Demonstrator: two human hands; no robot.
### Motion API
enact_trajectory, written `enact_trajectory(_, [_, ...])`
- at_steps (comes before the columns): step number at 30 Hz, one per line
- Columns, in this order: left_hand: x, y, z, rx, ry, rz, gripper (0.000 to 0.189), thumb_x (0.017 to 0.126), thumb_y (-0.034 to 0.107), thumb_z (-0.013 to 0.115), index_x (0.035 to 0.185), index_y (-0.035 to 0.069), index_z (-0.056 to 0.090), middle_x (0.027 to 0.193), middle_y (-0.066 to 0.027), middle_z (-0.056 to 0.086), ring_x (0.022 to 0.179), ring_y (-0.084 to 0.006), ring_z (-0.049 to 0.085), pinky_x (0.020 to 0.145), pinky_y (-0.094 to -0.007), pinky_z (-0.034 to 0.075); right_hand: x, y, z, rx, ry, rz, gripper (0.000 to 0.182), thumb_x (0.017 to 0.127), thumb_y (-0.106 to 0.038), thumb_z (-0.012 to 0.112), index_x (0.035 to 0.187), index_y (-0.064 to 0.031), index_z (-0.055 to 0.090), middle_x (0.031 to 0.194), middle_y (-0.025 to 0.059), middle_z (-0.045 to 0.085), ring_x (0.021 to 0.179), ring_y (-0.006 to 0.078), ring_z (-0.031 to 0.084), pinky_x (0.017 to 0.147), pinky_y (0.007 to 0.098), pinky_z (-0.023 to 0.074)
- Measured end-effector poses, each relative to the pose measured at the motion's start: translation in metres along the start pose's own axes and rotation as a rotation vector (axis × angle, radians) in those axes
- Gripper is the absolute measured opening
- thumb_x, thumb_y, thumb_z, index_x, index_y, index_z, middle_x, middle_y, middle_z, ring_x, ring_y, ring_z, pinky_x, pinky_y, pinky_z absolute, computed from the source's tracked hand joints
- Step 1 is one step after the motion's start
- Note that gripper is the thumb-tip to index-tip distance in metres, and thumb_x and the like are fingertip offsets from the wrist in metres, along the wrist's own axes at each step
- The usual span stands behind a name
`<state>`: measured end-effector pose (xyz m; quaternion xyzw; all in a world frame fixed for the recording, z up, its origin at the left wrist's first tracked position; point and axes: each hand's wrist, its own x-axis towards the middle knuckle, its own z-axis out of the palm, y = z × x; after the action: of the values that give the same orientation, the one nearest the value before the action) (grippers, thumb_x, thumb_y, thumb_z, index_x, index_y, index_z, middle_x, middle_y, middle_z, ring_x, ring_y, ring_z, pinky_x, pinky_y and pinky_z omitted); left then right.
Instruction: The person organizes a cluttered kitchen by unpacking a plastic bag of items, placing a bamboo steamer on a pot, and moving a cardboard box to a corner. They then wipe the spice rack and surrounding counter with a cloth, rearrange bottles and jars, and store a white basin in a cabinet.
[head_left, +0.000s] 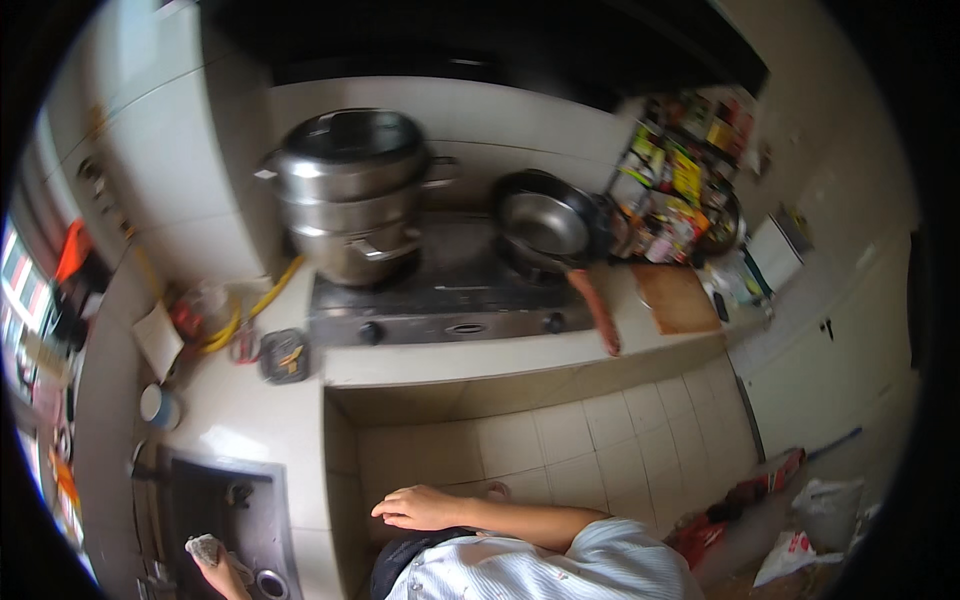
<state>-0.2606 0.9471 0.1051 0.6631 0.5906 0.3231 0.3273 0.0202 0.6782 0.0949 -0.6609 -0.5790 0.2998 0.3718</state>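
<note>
At the lower left, my left hand (219, 579) is over the dark sink (259, 510), its fingers closed around a greyish cloth or scouring pad (204, 549); blur hides which it is. My right hand (416, 508) hangs in front of my body, near the counter's side wall, with loosely bent fingers and nothing visible in it. A round drain (271, 583) shows in the sink beside my left hand. The faucet (142, 461) stands at the sink's far left corner.
A stacked steel steamer pot (352, 202) and a wooden-handled frying pan (544, 223) stand on the gas stove (457, 300). A blue cup (160, 407) and black tray (285, 356) sit left; a cutting board (677, 300) and seasoning rack (675, 172) right. Bags (795, 559) lie lower right.
</note>
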Motion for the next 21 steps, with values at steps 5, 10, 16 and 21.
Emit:
enact_trajectory(5, [-0.091,0.088,0.161,-0.011,-0.749,-0.026,0.021,0.068,0.002,0.057,0.088,0.002,0.056,0.081,-0.0043,0.057,0.074,-0.0109,0.052,0.065,-0.0242,0.043,-0.102,0.053,-0.058,0.241,0.148,0.116,0.025,0.082,-0.019,0.051,0.104,-0.0065,0.053,0.089,0.0071,0.058,0.076,0.0180,0.058,0.067,0.0292,0.0466])
enact_trajectory(10, [-0.233,0.195,0.306,-0.208,-1.359,0.135,0.031,0.071,0.015,0.066,0.095,0.004,0.049,0.080,-0.0009,0.053,0.072,-0.0102,0.050,0.064,-0.0249,0.043,-0.200,0.078,-0.132,0.219,0.459,0.303,0.033,0.083,-0.016,0.053,0.114,-0.0065,0.046,0.096,0.0085,0.054,0.076,0.0162,0.058,0.068,0.0265,0.0463])
enact_trajectory(16, [-0.353,0.291,0.416,-0.400,-1.751,0.073,0.034,0.079,0.025,0.060,0.102,0.004,0.046,0.086,-0.0016,0.051,0.077,-0.0099,0.048,0.066,-0.0237,0.041,-0.315,-0.018,-0.271,-0.256,1.031,0.108,0.022,0.077,-0.009,0.056,0.098,-0.0029,0.057,0.083,0.0086,0.060,0.069,0.0209,0.058,0.060,0.0292,0.0458])
enact_trajectory(21, [-0.419,0.331,0.476,-0.414,-1.890,-0.253,0.037,0.082,0.030,0.057,0.105,0.004,0.045,0.082,-0.0039,0.053,0.073,-0.0118,0.052,0.063,-0.0249,0.044,-0.395,-0.133,-0.315,-0.757,1.468,-0.333,0.013,0.074,-0.020,0.059,0.079,-0.0115,0.050,0.071,0.0030,0.050,0.058,0.0138,0.047,0.049,0.0261,0.0348])
